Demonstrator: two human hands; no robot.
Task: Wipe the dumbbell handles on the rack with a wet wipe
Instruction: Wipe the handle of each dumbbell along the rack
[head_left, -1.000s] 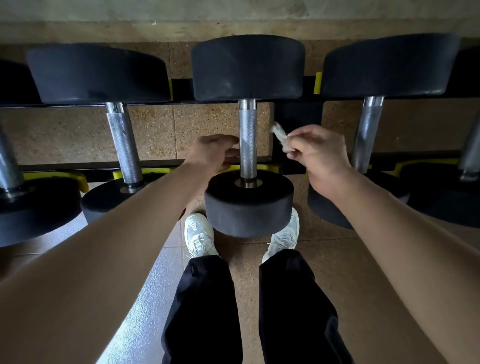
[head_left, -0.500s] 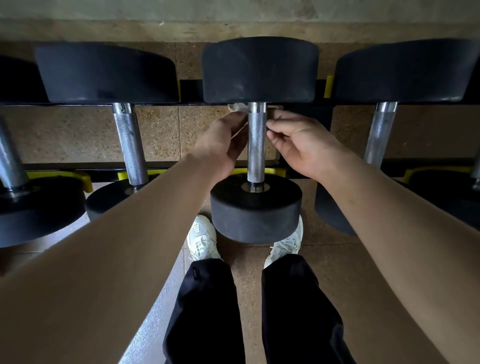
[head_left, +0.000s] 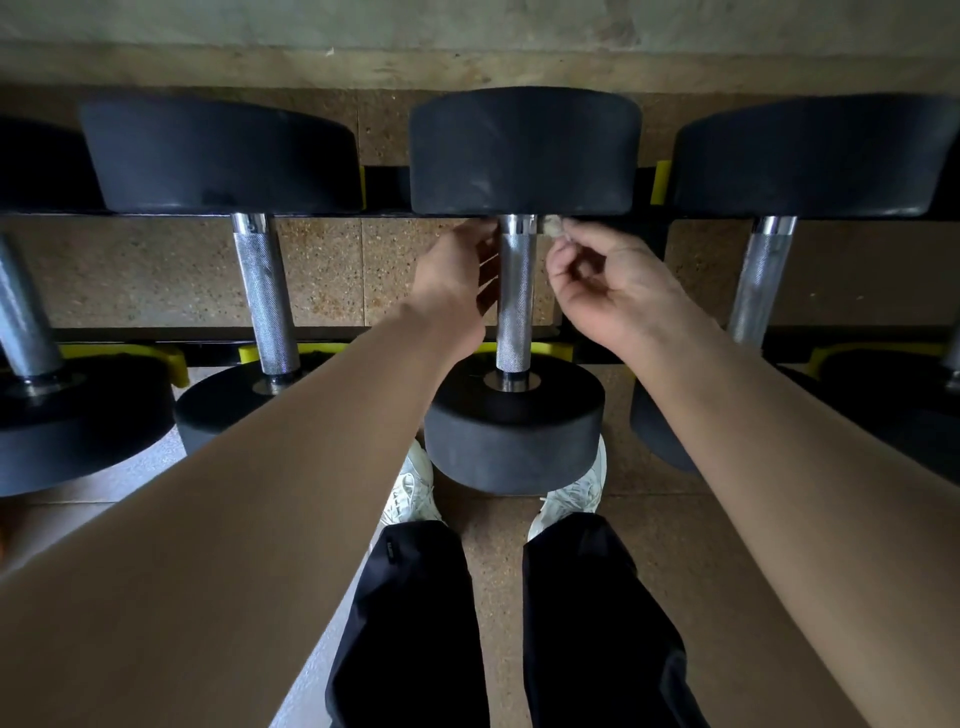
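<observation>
Pinched between the thumb and fingertips of the right hand (head_left: 605, 288), a small crumpled wet wipe (head_left: 551, 226) sat just right of the far end of the middle dumbbell handle (head_left: 515, 296), tucked under the near edge of the far black weight head (head_left: 524, 150). On the left side of that handle was the left hand (head_left: 457, 283), its fingers curled loosely toward the bar; whether they touched the metal could not be told, nor whether they held anything.

That handle ran near to far between its two heads, the near head (head_left: 514, 431) sitting above white shoes (head_left: 410, 493). Open floor showed on both sides of the bar between the rack rails (head_left: 322, 345).

To the left, well apart, lay another knurled handle (head_left: 265, 296), and to the right a third (head_left: 761, 280), each with a clear gap from the hands. Yellow cradle edges (head_left: 660, 182) showed between the heads.
</observation>
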